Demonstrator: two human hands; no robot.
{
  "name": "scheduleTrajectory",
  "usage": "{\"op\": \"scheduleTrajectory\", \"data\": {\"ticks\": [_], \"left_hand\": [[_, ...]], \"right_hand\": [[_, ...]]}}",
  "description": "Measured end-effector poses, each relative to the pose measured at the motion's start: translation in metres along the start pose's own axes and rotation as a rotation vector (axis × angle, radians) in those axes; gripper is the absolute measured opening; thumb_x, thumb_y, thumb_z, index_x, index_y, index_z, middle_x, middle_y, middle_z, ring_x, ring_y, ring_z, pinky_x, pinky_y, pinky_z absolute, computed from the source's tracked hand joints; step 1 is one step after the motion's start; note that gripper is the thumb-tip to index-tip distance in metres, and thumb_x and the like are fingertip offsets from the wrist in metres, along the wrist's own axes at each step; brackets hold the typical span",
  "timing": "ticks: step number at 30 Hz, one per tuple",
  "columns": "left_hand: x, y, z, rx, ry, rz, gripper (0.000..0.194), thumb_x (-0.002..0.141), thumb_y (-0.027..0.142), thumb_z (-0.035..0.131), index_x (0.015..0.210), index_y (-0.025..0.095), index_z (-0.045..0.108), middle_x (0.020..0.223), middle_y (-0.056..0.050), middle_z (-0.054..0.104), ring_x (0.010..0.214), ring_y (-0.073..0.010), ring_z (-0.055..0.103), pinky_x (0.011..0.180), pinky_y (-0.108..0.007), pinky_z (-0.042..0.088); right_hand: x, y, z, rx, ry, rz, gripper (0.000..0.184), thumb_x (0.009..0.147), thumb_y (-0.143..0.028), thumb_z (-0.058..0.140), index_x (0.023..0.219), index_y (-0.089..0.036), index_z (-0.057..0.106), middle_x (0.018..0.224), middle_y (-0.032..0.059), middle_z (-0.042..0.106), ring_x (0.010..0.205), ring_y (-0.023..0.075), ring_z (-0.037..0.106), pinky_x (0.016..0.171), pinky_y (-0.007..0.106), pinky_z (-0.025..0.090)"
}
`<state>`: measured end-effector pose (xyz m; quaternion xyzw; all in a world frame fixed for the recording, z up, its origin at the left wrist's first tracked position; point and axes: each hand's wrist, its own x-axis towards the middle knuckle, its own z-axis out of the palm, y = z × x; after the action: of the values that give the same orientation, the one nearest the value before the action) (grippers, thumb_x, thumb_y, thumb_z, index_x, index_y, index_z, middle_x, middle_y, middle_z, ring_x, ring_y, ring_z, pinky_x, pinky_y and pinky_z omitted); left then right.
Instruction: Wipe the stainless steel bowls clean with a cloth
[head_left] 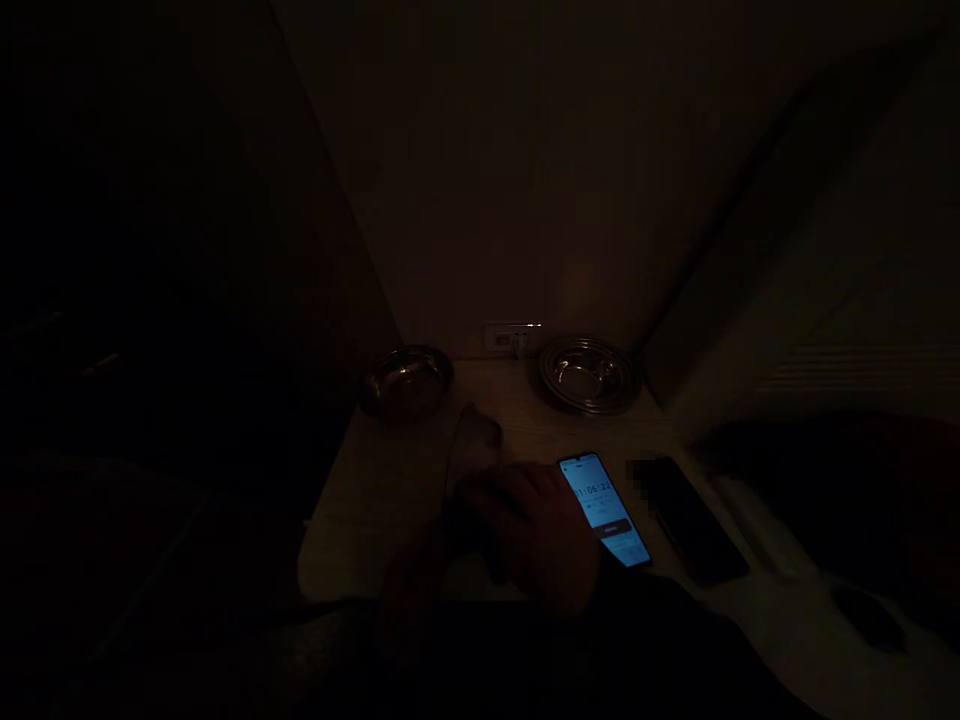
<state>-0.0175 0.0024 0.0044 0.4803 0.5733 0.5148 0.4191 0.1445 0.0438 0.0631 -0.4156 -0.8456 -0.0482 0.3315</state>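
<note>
The scene is very dark. My right hand (536, 535) is over the front of the table, its fingers bent and closed together around something too dark to make out. Just beyond its fingertips a pale object with a thin, shiny edge (474, 440) shows; its kind is unclear, and its near end is hidden behind the fingers. Lower and to the left, my left hand (411, 585) is a dim shape close to the right one, with its fingers lost in shadow. Right beside my right wrist lies a lit phone (604, 510) showing a running time.
A shiny metal bowl (407, 385) sits at the table's back left, and several stacked metal dishes (589, 378) at the back right. Between them is a wall socket (511, 338). A dark phone-like slab (697, 520) and a dark oval object (868, 618) lie to the right.
</note>
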Motion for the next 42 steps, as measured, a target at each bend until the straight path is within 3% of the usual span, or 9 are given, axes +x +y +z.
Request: {"op": "scheduleTrajectory", "data": {"ticks": [4, 9, 13, 16, 22, 27, 31, 35, 42], "left_hand": [[-0.002, 0.004, 0.002, 0.007, -0.016, -0.005, 0.03, 0.089, 0.037, 0.051, 0.103, 0.013, 0.061, 0.102, -0.007, 0.063, 0.088, -0.0161, 0.061, 0.078, -0.035, 0.051], [-0.005, 0.006, 0.005, 0.014, -0.033, 0.004, 0.028, 0.089, 0.036, 0.051, 0.104, 0.014, 0.061, 0.105, -0.007, 0.062, 0.091, -0.0162, 0.06, 0.081, -0.035, 0.051], [-0.006, 0.008, 0.006, 0.022, -0.048, 0.017, 0.028, 0.089, 0.034, 0.051, 0.106, 0.014, 0.06, 0.107, -0.008, 0.061, 0.092, -0.0165, 0.06, 0.08, -0.036, 0.051], [-0.006, 0.009, 0.005, 0.029, -0.059, 0.023, 0.028, 0.089, 0.034, 0.051, 0.106, 0.014, 0.06, 0.107, -0.007, 0.061, 0.091, -0.0167, 0.06, 0.08, -0.035, 0.051], [-0.008, 0.006, 0.003, 0.063, -0.101, 0.013, 0.028, 0.089, 0.034, 0.051, 0.108, 0.015, 0.059, 0.109, -0.008, 0.06, 0.093, -0.0169, 0.06, 0.081, -0.036, 0.051], [-0.007, 0.007, 0.003, 0.091, -0.129, 0.006, 0.029, 0.089, 0.036, 0.051, 0.108, 0.015, 0.06, 0.109, -0.008, 0.061, 0.094, -0.0175, 0.06, 0.083, -0.037, 0.05], [-0.007, 0.01, 0.004, 0.114, -0.143, 0.008, 0.032, 0.089, 0.038, 0.05, 0.107, 0.013, 0.06, 0.108, -0.008, 0.062, 0.096, -0.0177, 0.06, 0.085, -0.039, 0.049], [-0.009, 0.012, 0.003, 0.139, -0.15, 0.008, 0.031, 0.089, 0.037, 0.05, 0.107, 0.014, 0.06, 0.109, -0.008, 0.061, 0.096, -0.0186, 0.06, 0.084, -0.038, 0.049], [-0.01, 0.007, 0.003, 0.156, -0.138, 0.015, 0.03, 0.089, 0.035, 0.05, 0.111, 0.015, 0.058, 0.111, -0.009, 0.059, 0.095, -0.0176, 0.059, 0.082, -0.037, 0.05]], "right_hand": [[0.005, 0.003, -0.003, -0.03, -0.055, 0.102, 0.031, 0.083, -0.014, 0.057, 0.113, -0.02, 0.06, 0.102, 0.0094, 0.062, 0.086, 0.0231, 0.051, 0.067, 0.035, 0.036], [0.005, 0.0, -0.009, -0.096, -0.066, 0.017, 0.031, 0.084, -0.015, 0.053, 0.115, -0.02, 0.059, 0.105, 0.0084, 0.064, 0.084, 0.0226, 0.051, 0.066, 0.037, 0.036], [0.006, -0.004, -0.009, -0.119, -0.061, 0.075, 0.028, 0.084, -0.018, 0.053, 0.11, -0.018, 0.061, 0.103, 0.01, 0.064, 0.084, 0.0241, 0.05, 0.065, 0.038, 0.035], [0.005, -0.009, -0.008, -0.08, 0.016, 0.015, 0.026, 0.087, -0.014, 0.048, 0.109, -0.019, 0.062, 0.104, 0.0076, 0.065, 0.084, 0.0224, 0.05, 0.066, 0.037, 0.035], [0.013, -0.008, -0.009, -0.115, -0.041, 0.074, 0.024, 0.083, -0.017, 0.055, 0.105, -0.016, 0.063, 0.101, 0.0094, 0.065, 0.083, 0.0241, 0.049, 0.065, 0.038, 0.035], [0.012, -0.008, -0.013, -0.066, -0.078, 0.016, 0.028, 0.085, -0.019, 0.052, 0.112, -0.017, 0.061, 0.105, 0.0082, 0.063, 0.083, 0.0218, 0.049, 0.065, 0.037, 0.035], [0.015, -0.009, -0.014, -0.121, -0.124, 0.116, 0.026, 0.084, -0.019, 0.055, 0.109, -0.018, 0.062, 0.104, 0.0074, 0.064, 0.087, 0.0225, 0.05, 0.067, 0.036, 0.035], [0.01, -0.015, -0.014, -0.088, -0.035, 0.083, 0.022, 0.088, -0.019, 0.052, 0.107, -0.019, 0.062, 0.104, 0.0058, 0.065, 0.084, 0.0197, 0.05, 0.067, 0.035, 0.034], [0.017, -0.011, -0.009, -0.113, -0.052, 0.104, 0.023, 0.081, -0.018, 0.059, 0.104, -0.017, 0.064, 0.102, 0.0064, 0.065, 0.084, 0.0223, 0.05, 0.067, 0.036, 0.034]]}}
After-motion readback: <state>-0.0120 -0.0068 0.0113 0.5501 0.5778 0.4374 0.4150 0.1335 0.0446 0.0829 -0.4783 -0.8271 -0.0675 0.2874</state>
